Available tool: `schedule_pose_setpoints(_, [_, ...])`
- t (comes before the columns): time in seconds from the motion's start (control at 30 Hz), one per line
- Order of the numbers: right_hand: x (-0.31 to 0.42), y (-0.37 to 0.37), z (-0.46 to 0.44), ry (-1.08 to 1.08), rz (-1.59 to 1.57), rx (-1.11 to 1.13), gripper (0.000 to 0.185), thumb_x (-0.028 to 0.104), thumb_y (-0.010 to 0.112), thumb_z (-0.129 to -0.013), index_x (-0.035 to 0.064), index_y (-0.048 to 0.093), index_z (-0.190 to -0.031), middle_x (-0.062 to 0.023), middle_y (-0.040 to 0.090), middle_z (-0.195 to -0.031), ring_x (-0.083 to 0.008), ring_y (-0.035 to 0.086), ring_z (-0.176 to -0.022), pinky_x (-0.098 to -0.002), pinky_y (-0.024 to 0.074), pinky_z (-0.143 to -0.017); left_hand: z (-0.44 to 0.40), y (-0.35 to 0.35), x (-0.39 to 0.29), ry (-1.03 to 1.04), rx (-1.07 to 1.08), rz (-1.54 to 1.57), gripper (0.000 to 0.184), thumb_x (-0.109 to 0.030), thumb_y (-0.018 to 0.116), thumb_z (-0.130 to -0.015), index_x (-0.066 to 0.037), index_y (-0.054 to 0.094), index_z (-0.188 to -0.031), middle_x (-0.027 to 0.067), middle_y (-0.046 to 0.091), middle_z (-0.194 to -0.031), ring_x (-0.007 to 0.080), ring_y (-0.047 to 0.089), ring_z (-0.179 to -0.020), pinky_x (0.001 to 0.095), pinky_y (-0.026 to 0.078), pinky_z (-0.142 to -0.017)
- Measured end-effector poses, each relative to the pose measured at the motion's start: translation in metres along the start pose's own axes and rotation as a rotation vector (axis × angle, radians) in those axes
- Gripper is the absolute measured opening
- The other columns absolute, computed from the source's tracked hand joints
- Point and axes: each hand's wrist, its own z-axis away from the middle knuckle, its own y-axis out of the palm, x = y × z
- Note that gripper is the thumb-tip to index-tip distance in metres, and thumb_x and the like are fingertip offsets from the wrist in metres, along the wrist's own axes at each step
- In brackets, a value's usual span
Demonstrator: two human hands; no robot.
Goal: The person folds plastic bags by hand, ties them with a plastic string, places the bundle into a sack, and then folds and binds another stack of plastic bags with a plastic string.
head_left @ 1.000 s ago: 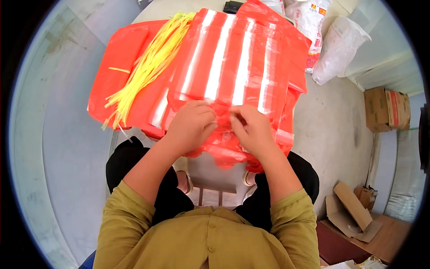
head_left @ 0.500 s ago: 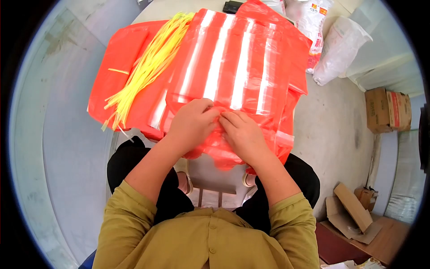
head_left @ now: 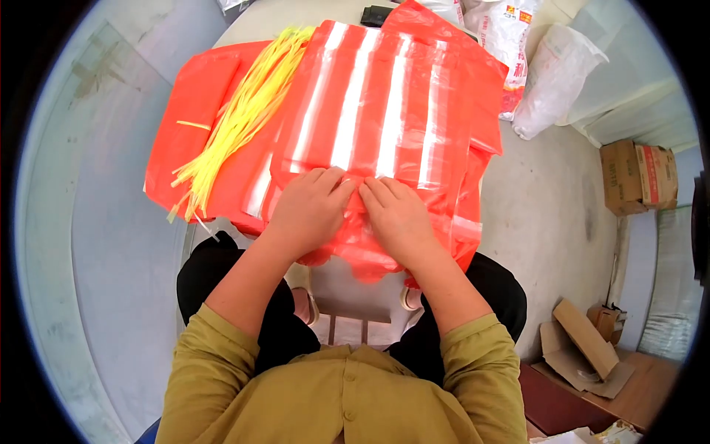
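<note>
A red plastic bag with white stripes (head_left: 392, 111) lies on top of other red bags, its crumpled lower edge hanging over the near side. My left hand (head_left: 310, 207) rests on that lower part, fingers bent together and pressed on the plastic. Close beside it, my right hand (head_left: 399, 222) has its fingers together on the same red plastic. Both thumbs and whatever lies under the fingertips are hard to see. Left of the striped bag, a bundle of yellow strips (head_left: 251, 111) lies across the red bags (head_left: 177, 148).
A pale table (head_left: 296, 15) shows behind the bags, with a black object (head_left: 376, 15) on it. White sacks (head_left: 558, 78) stand at the upper right. Cardboard boxes (head_left: 625, 177) sit by the right wall, and opened cardboard (head_left: 580, 348) lies at the lower right.
My right hand has come left, closer to my left hand, and its fingers have gone from a raised pinch to lying over the plastic. The view has shifted slightly.
</note>
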Motion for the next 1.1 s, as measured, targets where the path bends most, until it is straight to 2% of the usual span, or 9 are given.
schedule_pose_setpoints(0.2, [-0.001, -0.011, -0.005, 0.085, -0.042, -0.020, 0.034, 0.007, 0.070, -0.083, 0.0044, 0.071, -0.117, -0.0093, 0.074, -0.114, -0.0294, 0.070, -0.104, -0.0416, 0.0579, -0.089, -0.002, -0.001, 0.014, 0.114, -0.207, -0.081, 0.036, -0.001, 0.069, -0.080, -0.006, 0.073, -0.115, 0.0113, 0.072, -0.118, 0.0322, 0.068, -0.107, 0.0441, 0.057, -0.092])
schedule_pose_setpoints(0.27, [-0.001, -0.020, -0.003, 0.100, -0.080, -0.060, 0.030, 0.009, 0.068, -0.088, 0.0067, 0.072, -0.117, -0.0097, 0.075, -0.108, -0.0303, 0.071, -0.098, -0.0420, 0.0583, -0.084, 0.000, -0.007, 0.015, 0.054, -0.123, 0.001, 0.036, -0.001, 0.069, -0.082, -0.007, 0.073, -0.118, 0.0115, 0.074, -0.110, 0.0326, 0.070, -0.101, 0.0446, 0.057, -0.089])
schedule_pose_setpoints(0.4, [0.001, -0.062, -0.003, 0.292, -0.221, 0.364, 0.023, 0.014, 0.066, -0.094, 0.0075, 0.072, -0.115, -0.0163, 0.073, -0.097, -0.0354, 0.070, -0.089, -0.0455, 0.0555, -0.077, 0.005, -0.036, 0.001, -0.116, 0.275, 0.171, 0.033, -0.003, 0.070, -0.087, -0.009, 0.073, -0.120, 0.0126, 0.075, -0.097, 0.0345, 0.072, -0.091, 0.0452, 0.057, -0.082])
schedule_pose_setpoints(0.47, [-0.004, -0.070, -0.004, 0.319, -0.283, 0.529, 0.019, 0.017, 0.065, -0.095, 0.0069, 0.072, -0.110, -0.0190, 0.071, -0.092, -0.0374, 0.069, -0.086, -0.0468, 0.0535, -0.074, 0.009, -0.057, -0.008, -0.205, 0.303, 0.305, 0.028, -0.006, 0.071, -0.089, -0.009, 0.073, -0.117, 0.0135, 0.074, -0.095, 0.0330, 0.072, -0.089, 0.0433, 0.056, -0.079])
schedule_pose_setpoints(0.67, [-0.035, -0.058, -0.015, 0.456, -0.516, 0.460, 0.022, 0.020, 0.063, -0.098, -0.0003, 0.067, -0.092, -0.0193, 0.067, -0.083, -0.0351, 0.064, -0.075, -0.0436, 0.0499, -0.069, 0.021, -0.057, 0.019, -0.547, 0.241, 0.469, 0.017, -0.011, 0.073, -0.091, -0.003, 0.069, -0.106, 0.0130, 0.067, -0.083, 0.0257, 0.065, -0.077, 0.0371, 0.051, -0.071])
schedule_pose_setpoints(0.8, [-0.041, -0.055, -0.026, 0.592, -0.463, 0.445, 0.023, 0.021, 0.067, -0.098, -0.0018, 0.068, -0.097, -0.0160, 0.065, -0.080, -0.0282, 0.064, -0.076, -0.0405, 0.0516, -0.070, 0.014, -0.041, 0.035, -0.586, 0.125, 0.388, 0.020, -0.017, 0.070, -0.096, 0.001, 0.066, -0.102, 0.0128, 0.064, -0.079, 0.0208, 0.062, -0.073, 0.0356, 0.050, -0.069])
schedule_pose_setpoints(0.9, [-0.045, -0.043, -0.013, 0.628, -0.587, 0.301, 0.032, 0.027, 0.066, -0.096, 0.0059, 0.072, -0.119, -0.0199, 0.075, -0.109, -0.0363, 0.071, -0.099, -0.0444, 0.0547, -0.087, 0.011, -0.036, 0.033, -0.632, 0.105, 0.406, 0.023, -0.021, 0.068, -0.098, 0.002, 0.066, -0.101, 0.0121, 0.064, -0.079, 0.0191, 0.062, -0.074, 0.0359, 0.050, -0.069])
schedule_pose_setpoints(1.0, [-0.049, -0.065, 0.002, 0.707, -0.601, 0.283, 0.044, 0.025, 0.069, -0.096, 0.0053, 0.063, -0.136, -0.0199, 0.074, -0.120, -0.0327, 0.072, -0.102, -0.0438, 0.0550, -0.090, 0.009, -0.034, 0.036, -0.690, 0.121, 0.447, 0.024, -0.022, 0.068, -0.099, 0.002, 0.066, -0.100, 0.0119, 0.065, -0.080, 0.0202, 0.063, -0.074, 0.0357, 0.050, -0.070])
schedule_pose_setpoints(1.1, [-0.067, -0.065, 0.032, 0.668, -0.555, 0.229, 0.051, 0.023, 0.068, -0.097, 0.0077, 0.055, -0.145, -0.0174, 0.074, -0.117, -0.0297, 0.071, -0.099, -0.0422, 0.0549, -0.089, 0.010, -0.026, 0.040, -0.683, 0.086, 0.421, 0.024, -0.022, 0.067, -0.099, 0.001, 0.066, -0.102, 0.0118, 0.066, -0.081, 0.0224, 0.064, -0.075, 0.0357, 0.051, -0.071])
